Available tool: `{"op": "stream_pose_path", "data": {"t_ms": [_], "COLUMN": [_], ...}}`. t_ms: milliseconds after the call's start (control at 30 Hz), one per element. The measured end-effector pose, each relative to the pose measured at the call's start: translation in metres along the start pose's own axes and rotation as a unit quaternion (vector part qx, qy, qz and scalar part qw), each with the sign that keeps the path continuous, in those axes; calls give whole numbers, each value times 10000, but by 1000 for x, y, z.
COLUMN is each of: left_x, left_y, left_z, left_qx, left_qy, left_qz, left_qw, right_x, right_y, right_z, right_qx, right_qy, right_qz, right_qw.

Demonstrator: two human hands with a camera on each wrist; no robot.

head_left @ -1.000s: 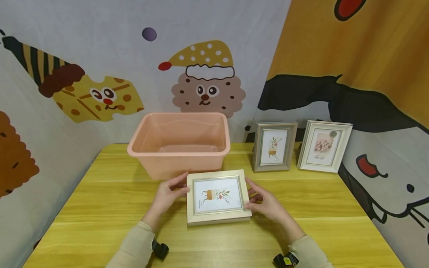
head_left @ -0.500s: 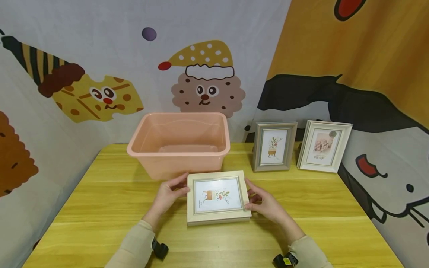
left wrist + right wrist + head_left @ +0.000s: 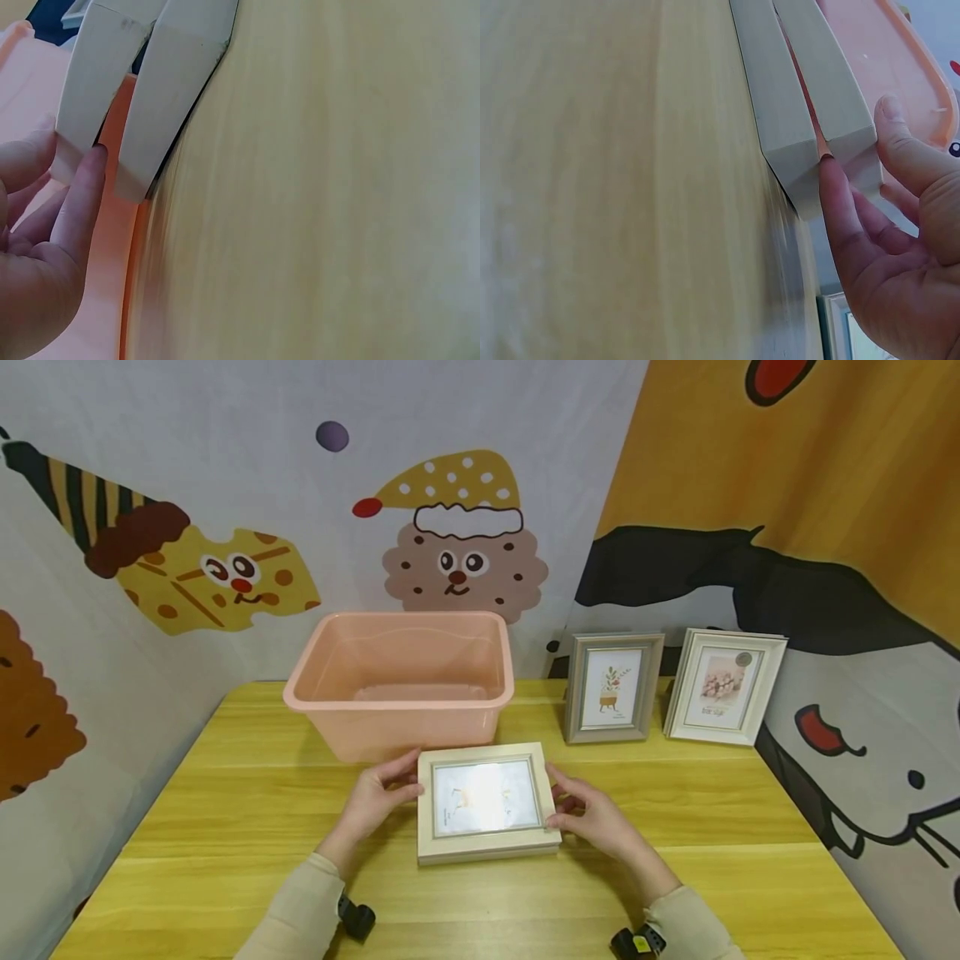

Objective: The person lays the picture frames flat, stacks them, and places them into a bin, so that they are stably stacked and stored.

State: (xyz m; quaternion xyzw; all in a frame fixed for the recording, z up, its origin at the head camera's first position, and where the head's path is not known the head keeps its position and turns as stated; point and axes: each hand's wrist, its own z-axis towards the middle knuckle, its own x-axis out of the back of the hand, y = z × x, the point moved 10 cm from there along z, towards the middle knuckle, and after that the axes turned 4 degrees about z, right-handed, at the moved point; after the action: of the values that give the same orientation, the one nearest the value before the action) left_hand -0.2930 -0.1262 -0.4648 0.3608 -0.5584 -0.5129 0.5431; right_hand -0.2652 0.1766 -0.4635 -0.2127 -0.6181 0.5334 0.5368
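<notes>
In the head view, a cream picture frame point(image 3: 487, 797) lies sideways with a second cream frame point(image 3: 491, 857) stacked beneath it. My left hand point(image 3: 382, 793) pinches the upper frame's left end, and my right hand point(image 3: 588, 810) pinches its right end. Both wrist views show a narrow gap between the upper frame point(image 3: 109, 67) and the lower frame point(image 3: 772, 97), with a fingertip of each hand at that gap. The lower frame rests on the table. Bright glare covers much of the picture behind the upper frame's glass.
Right behind the stacked frames stands a pink plastic tub point(image 3: 405, 718) with nothing visible inside. At the back right, a grey-beige picture frame point(image 3: 573, 693) and white picture frames point(image 3: 678, 693) stand upright. A patterned cloth point(image 3: 247, 485) hangs behind the wooden table point(image 3: 225, 827).
The upper frame's far edge has dipped slightly, and glare has spread over its picture. Both hands keep their hold at nearly the same spot.
</notes>
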Motion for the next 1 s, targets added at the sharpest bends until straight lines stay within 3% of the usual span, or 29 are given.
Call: {"op": "stream_pose_path", "data": {"t_ms": [433, 800, 1000], "left_x": [-4, -7, -9], "left_y": [3, -2, 0], "left_z": [0, -1, -3], "left_qx": [-230, 11, -51], "left_qy": [-235, -448, -536], "left_qz": [292, 721, 1055], "left_qw": [9990, 9964, 9930], "right_x": [2, 3, 3], "right_y": [-3, -2, 0], "right_z": [0, 0, 0], "right_qx": [66, 262, 88], "right_qy": [107, 154, 112], "right_qz": [-125, -278, -273], "right_qw": [9998, 9992, 9995]}}
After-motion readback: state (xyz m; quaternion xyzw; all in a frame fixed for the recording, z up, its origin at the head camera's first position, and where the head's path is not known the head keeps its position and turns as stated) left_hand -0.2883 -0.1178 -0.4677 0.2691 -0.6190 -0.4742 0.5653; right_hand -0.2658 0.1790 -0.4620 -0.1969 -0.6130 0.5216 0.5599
